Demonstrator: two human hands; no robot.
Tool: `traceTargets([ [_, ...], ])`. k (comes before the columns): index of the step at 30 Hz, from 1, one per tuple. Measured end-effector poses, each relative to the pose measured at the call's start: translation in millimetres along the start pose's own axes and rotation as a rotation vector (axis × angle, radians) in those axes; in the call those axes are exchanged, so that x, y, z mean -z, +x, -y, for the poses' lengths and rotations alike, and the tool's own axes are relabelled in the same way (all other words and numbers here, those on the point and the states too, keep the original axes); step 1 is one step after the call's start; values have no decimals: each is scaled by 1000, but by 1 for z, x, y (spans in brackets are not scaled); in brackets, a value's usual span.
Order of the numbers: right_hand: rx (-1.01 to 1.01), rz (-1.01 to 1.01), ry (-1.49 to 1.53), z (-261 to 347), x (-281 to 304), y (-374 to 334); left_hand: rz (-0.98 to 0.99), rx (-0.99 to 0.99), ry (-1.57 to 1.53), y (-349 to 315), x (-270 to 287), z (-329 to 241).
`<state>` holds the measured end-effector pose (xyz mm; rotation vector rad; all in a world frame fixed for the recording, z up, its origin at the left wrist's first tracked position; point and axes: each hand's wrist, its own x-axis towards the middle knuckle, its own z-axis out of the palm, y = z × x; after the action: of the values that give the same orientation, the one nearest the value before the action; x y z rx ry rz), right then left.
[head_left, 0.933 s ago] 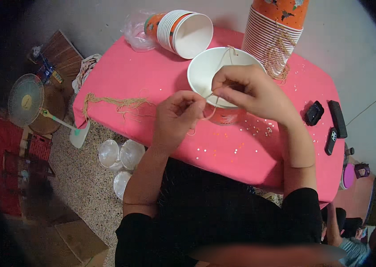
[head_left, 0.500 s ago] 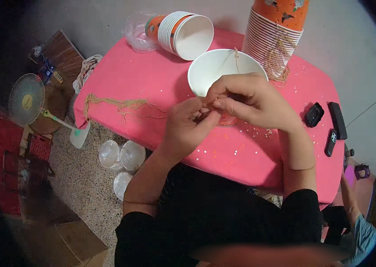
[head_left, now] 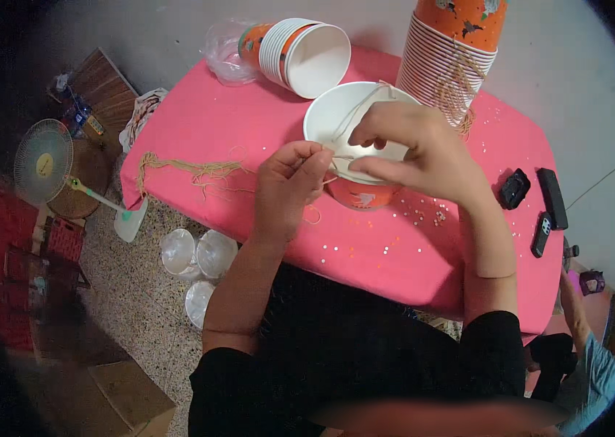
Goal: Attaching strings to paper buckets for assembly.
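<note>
A white-lined paper bucket [head_left: 320, 120] with an orange outside stands before me at the middle of the table. Cord [head_left: 355, 113] runs from its far rim across the opening toward my fingers. At the near left rim, my left hand [head_left: 282, 189] pinches the cord between thumb and fingertips, and a loose loop hangs below. My right hand [head_left: 435, 156] hovers over the bucket's right side, thumb and fingers apart with nothing visible between them. Part of the bucket's opening is hidden behind this hand. To the left lies a bundle of tan cords [head_left: 195, 169].
On the pink tablecloth [head_left: 198, 116] are a tall bucket stack [head_left: 442, 62] draped with cords, a tipped-over stack [head_left: 318, 62], a plastic bag [head_left: 226, 54], small paper dots [head_left: 438, 217], a black tray [head_left: 513, 189] and a remote [head_left: 541, 233]. Another person [head_left: 598, 379] is at lower right.
My right hand has drawn away from my left and its fingers have spread. My left hand has shifted slightly left, still pinching the cord. More of the bucket's orange front now shows.
</note>
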<state>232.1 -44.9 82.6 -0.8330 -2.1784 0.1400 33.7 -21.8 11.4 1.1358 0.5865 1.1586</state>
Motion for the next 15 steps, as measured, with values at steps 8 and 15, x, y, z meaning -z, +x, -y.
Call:
traceTargets([
  [8,95,62,-188,6,-5,0,123,-15,-34,0,7,-1],
  [15,97,-11,-128,8,14,1,132,-171,348,-7,15,0],
])
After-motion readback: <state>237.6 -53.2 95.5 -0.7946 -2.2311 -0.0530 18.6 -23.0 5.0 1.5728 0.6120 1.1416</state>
